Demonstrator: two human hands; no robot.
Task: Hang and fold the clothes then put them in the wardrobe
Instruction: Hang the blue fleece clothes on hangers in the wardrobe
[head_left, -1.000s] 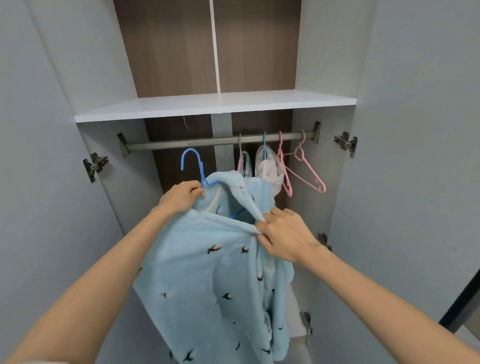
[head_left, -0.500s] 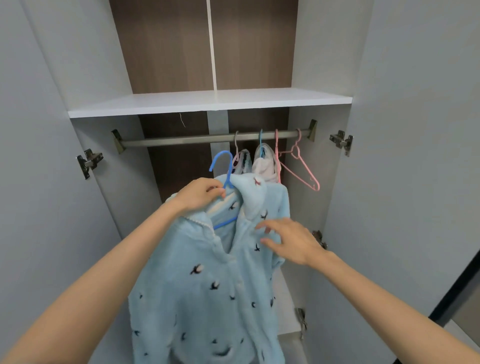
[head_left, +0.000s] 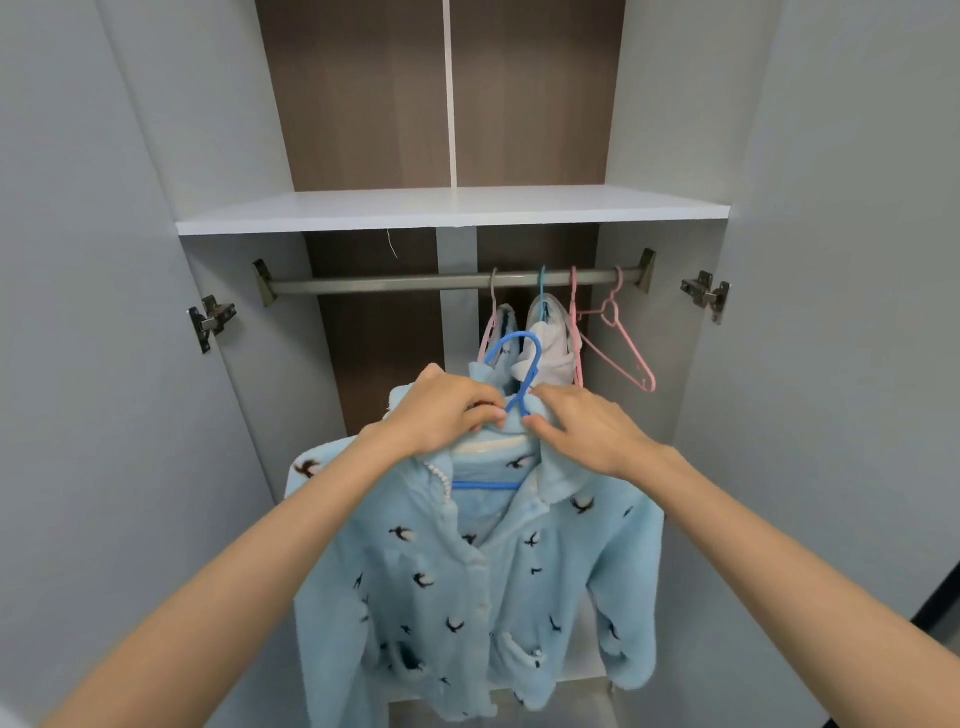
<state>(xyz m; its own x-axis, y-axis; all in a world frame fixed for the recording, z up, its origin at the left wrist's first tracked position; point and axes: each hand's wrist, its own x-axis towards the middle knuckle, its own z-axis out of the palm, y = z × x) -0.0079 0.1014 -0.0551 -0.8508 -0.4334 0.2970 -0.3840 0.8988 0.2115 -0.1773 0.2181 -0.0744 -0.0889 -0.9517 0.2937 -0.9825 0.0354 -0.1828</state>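
Jacket (head_left: 467, 571), light blue with a bird print, hangs on a blue hanger (head_left: 485, 486) in front of the open wardrobe, below the rail (head_left: 389, 285) and not yet on it. Hanger bar runs left to right, parallel to the rail. Hook (head_left: 511, 345) stands upright above the collar, its open end toward the left.

Left hand (head_left: 441, 415) grips the collar and hanger neck just left of the hook stem, with its fingers (head_left: 488, 413) curled round the fabric. Right hand (head_left: 587, 434) pinches the collar just right of the stem, fingers bent onto the cloth. Both hands are equally near the stem.

Rail lies above and beyond the hook. Hung clothes (head_left: 550, 348) and a bare pink hanger (head_left: 623, 358) occupy its right part, directly behind the hook.

Judgement: the next move calls for a lift and a shift left, so that the hook goes over the rail to the left of the hung clothes. Shelf (head_left: 452, 210) sits close above the rail, so clearance for the hook looks limited.
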